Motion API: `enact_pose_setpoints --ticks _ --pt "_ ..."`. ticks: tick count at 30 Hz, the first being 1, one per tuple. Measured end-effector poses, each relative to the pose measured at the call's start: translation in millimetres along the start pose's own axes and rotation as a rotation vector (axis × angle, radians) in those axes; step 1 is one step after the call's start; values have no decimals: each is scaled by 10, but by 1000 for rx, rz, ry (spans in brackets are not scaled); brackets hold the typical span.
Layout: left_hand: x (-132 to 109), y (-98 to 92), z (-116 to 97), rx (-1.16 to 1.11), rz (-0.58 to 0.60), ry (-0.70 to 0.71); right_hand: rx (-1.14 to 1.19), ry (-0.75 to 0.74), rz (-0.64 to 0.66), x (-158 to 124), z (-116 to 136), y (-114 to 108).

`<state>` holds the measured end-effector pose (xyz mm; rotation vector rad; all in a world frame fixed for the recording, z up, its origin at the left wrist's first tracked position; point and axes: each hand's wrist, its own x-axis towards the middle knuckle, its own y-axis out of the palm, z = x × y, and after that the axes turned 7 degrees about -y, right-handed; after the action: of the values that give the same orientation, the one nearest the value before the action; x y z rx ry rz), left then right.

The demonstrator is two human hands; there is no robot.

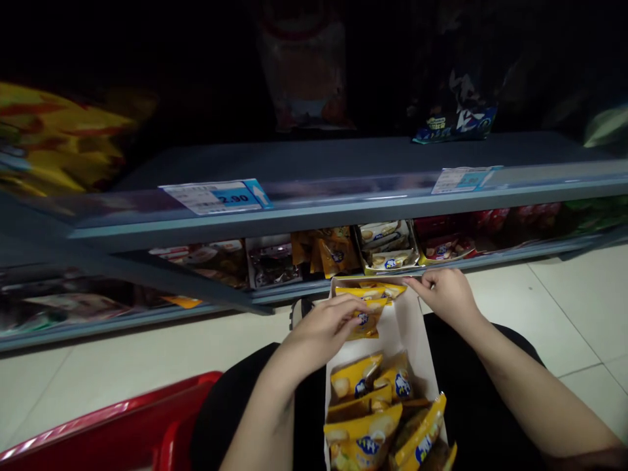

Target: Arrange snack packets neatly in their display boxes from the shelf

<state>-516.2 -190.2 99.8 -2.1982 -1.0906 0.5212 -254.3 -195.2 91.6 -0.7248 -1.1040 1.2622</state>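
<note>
A long white cardboard box [415,330] rests between my knees with several yellow snack packets [366,438] in its near half. A few more lie at its far end. My left hand [326,324] reaches over the box's left wall, its fingers closed on a yellow snack packet [367,320] near the far end. At the far right corner, my right hand [449,294] pinches the box's rim between thumb and fingers. Between the two groups of packets, the white bottom of the box shows.
A grey shelf [343,219] with price labels [220,196] crosses in front, above the box. On the lowest shelf stand open boxes of snacks, among them white packets [387,245] and orange packets [333,254]. A red plastic basket [112,425] sits on the tiled floor at left.
</note>
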Motion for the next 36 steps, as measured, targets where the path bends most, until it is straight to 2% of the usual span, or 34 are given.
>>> enact_pose_setpoints --ticks 3,5,9,12,16,21,27,30,34,36 --pt "125 265 36 325 -155 -32 -4 -109 135 -140 211 33" --pt "159 393 18 525 -202 -103 17 -180 187 -207 327 128" --pt "178 485 -51 699 -253 -156 -59 -193 240 -255 442 338" --pt "220 477 -72 726 -240 -135 -12 -169 255 -245 443 384" --pt "274 445 -84 710 -88 -155 70 -188 181 -226 383 327" --pt "145 333 -98 539 20 -65 -124 -295 108 -224 330 283" --pt "-15 254 -136 464 51 -9 -315 -270 98 -213 364 364" --pt "24 293 -134 441 -7 19 -315 -285 114 -196 358 387" --pt "139 336 -66 467 -242 54 -175 -275 111 -179 315 317" --pt "176 328 -28 498 -297 28 -62 -228 88 -169 272 261"
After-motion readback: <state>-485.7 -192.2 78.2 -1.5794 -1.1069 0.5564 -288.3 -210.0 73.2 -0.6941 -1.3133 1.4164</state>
